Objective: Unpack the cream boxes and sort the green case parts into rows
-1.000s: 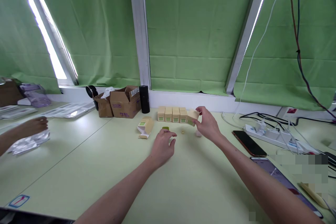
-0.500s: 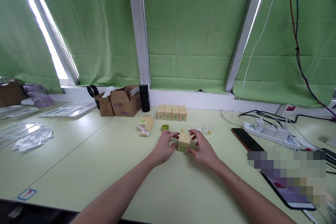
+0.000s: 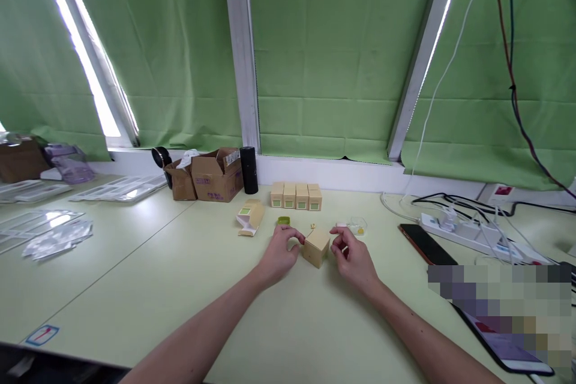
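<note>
I have the small cardboard box (image 3: 316, 247) between my two hands, low over the table (image 3: 270, 324) or resting on it; I cannot tell which. One corner of the box points toward me. My left hand (image 3: 279, 255) is at its left side: the forefinger reaches the edge of the box and the thumb is near, but I cannot tell if they really pinch it. My right hand (image 3: 355, 258) is just beside the other side, with its fingers bent and the thumb a little apart from the forefinger, holding nothing that I can see.

Just beyond the box there is a tiny yellowish piece (image 3: 313, 226). Just beyond my left hand is a small green tray (image 3: 283, 221), and to the left of it an opened carton (image 3: 251, 216) lies on its side. Beyond my right hand is a clear plastic case (image 3: 359, 226). Farther from my grip, four closed boxes (image 3: 289, 195) make a row.
</note>
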Available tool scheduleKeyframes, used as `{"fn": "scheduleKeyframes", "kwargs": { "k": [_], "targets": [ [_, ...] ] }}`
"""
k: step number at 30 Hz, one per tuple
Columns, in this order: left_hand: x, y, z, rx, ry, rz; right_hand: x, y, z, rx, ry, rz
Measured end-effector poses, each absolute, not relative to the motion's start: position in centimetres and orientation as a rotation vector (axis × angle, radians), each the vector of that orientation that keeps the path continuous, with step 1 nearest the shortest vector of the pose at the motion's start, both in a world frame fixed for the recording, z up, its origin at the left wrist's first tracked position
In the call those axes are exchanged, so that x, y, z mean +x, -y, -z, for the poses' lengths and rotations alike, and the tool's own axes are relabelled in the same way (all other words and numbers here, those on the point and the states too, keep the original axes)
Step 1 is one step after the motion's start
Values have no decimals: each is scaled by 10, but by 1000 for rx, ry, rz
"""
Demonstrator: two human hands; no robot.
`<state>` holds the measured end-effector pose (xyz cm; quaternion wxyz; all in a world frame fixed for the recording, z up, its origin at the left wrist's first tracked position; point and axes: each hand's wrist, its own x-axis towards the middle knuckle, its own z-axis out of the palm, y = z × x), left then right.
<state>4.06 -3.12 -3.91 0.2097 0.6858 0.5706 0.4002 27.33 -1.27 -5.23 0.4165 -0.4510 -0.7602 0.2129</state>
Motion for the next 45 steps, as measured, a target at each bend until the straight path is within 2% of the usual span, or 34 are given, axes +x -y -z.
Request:
{"fn": "scheduleKeyframes", "kwargs": {
  "k": [6, 17, 28, 37, 45],
  "targets": [
    [40, 34, 35, 1897, -1537, -1190, 272, 13, 56, -1061, 1887, -550],
    [50, 42, 36, 1928, -1449, -1042, 273, 6, 62, -1195, 1914, -490],
    [60, 42, 31, 1953, -1535, -993, 273, -6, 69, -1215, 1896, -580],
    [62, 36, 41, 1918, -1532, -1098, 271, -21, 69, -1345, 1861, -592],
    [59, 40, 28, 2427, -1475, -1344, 266, -28, 69, -1409, 1814, -577]
  ]
}}
